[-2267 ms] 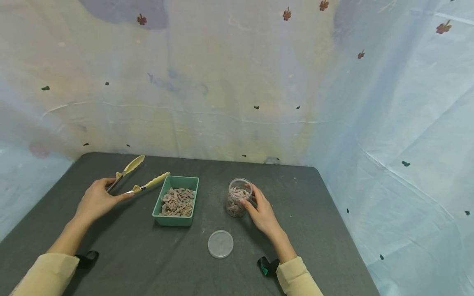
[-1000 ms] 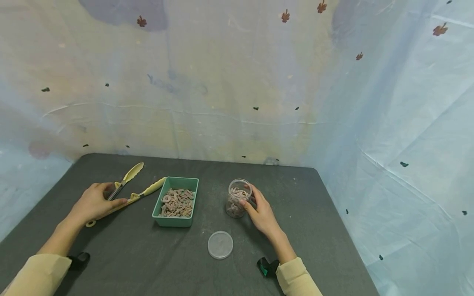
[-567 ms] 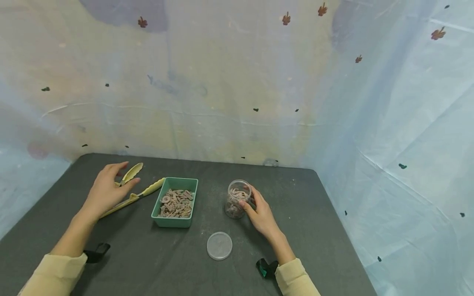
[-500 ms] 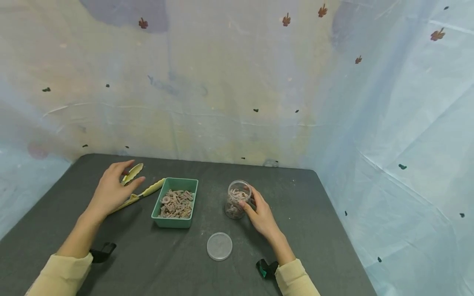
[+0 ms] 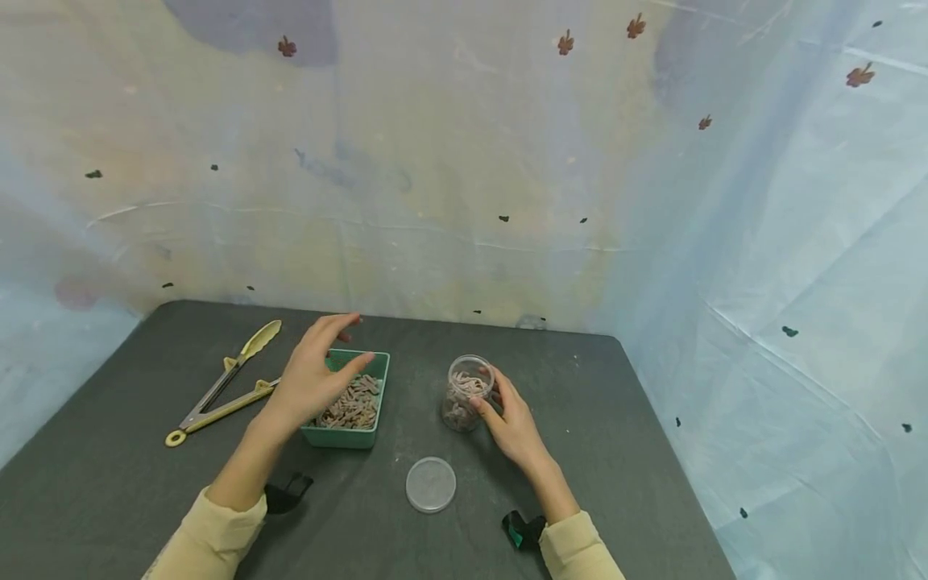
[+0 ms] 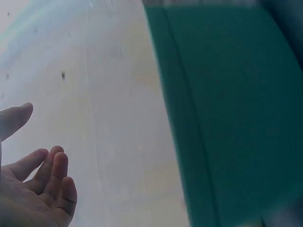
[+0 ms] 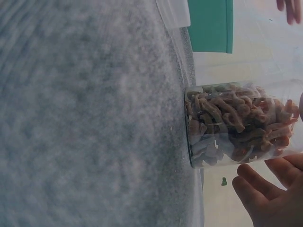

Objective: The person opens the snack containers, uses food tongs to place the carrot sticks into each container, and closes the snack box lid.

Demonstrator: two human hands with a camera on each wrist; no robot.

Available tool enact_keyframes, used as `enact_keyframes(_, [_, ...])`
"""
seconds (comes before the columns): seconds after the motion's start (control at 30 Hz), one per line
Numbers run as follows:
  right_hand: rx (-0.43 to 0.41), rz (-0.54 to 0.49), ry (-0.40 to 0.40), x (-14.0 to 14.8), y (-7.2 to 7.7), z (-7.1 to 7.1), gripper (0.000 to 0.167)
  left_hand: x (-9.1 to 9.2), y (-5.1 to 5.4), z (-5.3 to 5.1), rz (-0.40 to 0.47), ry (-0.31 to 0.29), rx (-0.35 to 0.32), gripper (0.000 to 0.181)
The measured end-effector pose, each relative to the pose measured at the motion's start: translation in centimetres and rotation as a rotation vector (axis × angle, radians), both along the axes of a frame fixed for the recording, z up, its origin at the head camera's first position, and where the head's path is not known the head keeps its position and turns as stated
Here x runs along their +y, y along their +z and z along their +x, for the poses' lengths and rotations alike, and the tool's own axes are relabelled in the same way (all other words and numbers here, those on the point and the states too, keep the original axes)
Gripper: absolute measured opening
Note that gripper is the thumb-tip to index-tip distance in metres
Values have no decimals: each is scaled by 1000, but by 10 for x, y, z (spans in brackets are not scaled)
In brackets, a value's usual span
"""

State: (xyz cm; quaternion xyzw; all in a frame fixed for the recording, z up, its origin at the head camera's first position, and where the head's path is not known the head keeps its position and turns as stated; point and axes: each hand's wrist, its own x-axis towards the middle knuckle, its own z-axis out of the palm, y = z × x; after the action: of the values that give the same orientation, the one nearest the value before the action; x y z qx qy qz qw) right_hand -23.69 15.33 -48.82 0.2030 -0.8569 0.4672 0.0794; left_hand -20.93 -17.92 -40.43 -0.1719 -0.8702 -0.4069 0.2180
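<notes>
My right hand holds a clear open jar upright on the table, thumb on the near side and fingers round the right side. In the right wrist view, brown, curled dried pieces fill much of the jar. My left hand hovers over the left side of a green tray, thumb and fingers spread apart, with nothing between them. Similar brown pieces lie in the tray, partly hidden by that hand. Yellow-tipped tongs lie spread on the table to the left; one tip is hidden behind the left hand.
A round clear lid lies flat on the dark table in front of the jar. Patterned plastic sheeting hangs behind the table and along its right side.
My left hand has let go of the tongs, leaving them on the table, and has moved right to above the green tray. The right hand and jar have stayed in place.
</notes>
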Motion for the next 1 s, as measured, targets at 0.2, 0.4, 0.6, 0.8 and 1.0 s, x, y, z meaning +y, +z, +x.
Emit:
enact_keyframes(0.2, [-8,-3,4,0,-1,-1,65,34,-8,1,-31,-116,22,64])
enact_keyframes(0.4, [-6,-2,2,1,-1,-2,64,52,-19,5,-148,-251,-17,66])
enact_keyframes(0.6, [-2,-2,-4,1,-2,-1,64,59,-30,8,-322,-425,-159,62])
enact_keyframes(0.8, [14,18,-1,0,-2,-2,65,73,-44,15,-459,-576,-291,61])
enact_keyframes(1.0, [2,26,2,2,-2,0,64,80,-56,17,-511,-643,-364,63])
